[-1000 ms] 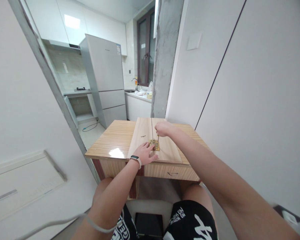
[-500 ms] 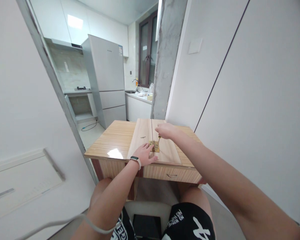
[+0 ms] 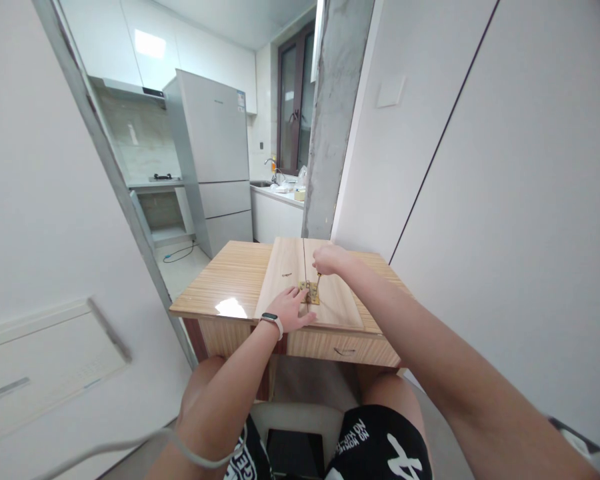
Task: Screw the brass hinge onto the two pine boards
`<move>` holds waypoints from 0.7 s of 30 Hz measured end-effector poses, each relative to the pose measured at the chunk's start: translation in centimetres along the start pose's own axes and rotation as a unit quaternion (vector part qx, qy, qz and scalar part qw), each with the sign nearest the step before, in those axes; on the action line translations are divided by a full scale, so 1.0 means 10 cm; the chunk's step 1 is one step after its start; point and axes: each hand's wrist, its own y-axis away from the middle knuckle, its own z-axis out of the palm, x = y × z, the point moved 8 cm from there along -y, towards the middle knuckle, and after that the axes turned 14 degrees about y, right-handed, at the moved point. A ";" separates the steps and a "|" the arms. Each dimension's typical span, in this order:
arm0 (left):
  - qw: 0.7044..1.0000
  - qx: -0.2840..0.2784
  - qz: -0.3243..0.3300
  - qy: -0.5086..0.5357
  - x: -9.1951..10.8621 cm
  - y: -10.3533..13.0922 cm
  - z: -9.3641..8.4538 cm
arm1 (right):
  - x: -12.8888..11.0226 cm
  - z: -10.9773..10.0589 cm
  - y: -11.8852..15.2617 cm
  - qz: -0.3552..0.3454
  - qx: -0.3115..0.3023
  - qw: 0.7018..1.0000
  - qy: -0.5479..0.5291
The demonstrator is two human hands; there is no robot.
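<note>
Two pale wooden boards (image 3: 278,293) lie side by side on a wood-grain desk (image 3: 215,283), with a narrow seam between them. A brass hinge (image 3: 314,297) spans the seam near the front. My left hand (image 3: 291,310), with a banded watch on the wrist, rests on the boards with fingers spread, its fingertips touching the hinge. My right hand (image 3: 329,259) is closed around the handle of a screwdriver (image 3: 319,283), whose shaft slants down to the hinge's right leaf. A few small dark pieces, probably screws (image 3: 287,275), lie on the left board.
The desk's front drawer has a handle (image 3: 344,351), above my legs. A white wall (image 3: 480,200) stands close on the right. Beyond the desk are a fridge (image 3: 220,133) and a sink counter (image 3: 277,210). A grey cable (image 3: 130,441) crosses at lower left.
My right forearm has shifted slightly, and the right hand is turned a little differently on the screwdriver. My left hand stays in nearly the same place.
</note>
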 end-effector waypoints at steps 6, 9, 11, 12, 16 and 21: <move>1.000 0.003 -0.001 0.000 -0.01 0.00 -0.01 | -0.03 0.02 0.10 -0.045 0.028 0.999 0.002; 1.000 -0.001 -0.002 0.004 0.00 0.01 -0.01 | -0.06 -0.02 0.12 -0.051 0.065 0.996 0.013; 1.000 -0.002 -0.004 0.006 0.00 0.01 -0.01 | -0.08 -0.04 0.11 -0.046 0.072 0.996 0.009; 1.000 -0.002 -0.005 0.006 0.00 0.01 -0.01 | -0.08 -0.04 0.10 -0.042 0.070 0.997 0.006; 1.000 -0.002 -0.005 0.012 0.00 0.01 -0.01 | -0.08 -0.05 0.05 -0.029 0.054 0.998 -0.006; 1.000 -0.001 -0.005 0.011 0.01 0.00 -0.01 | 0.01 -0.07 0.02 0.027 0.016 0.999 -0.030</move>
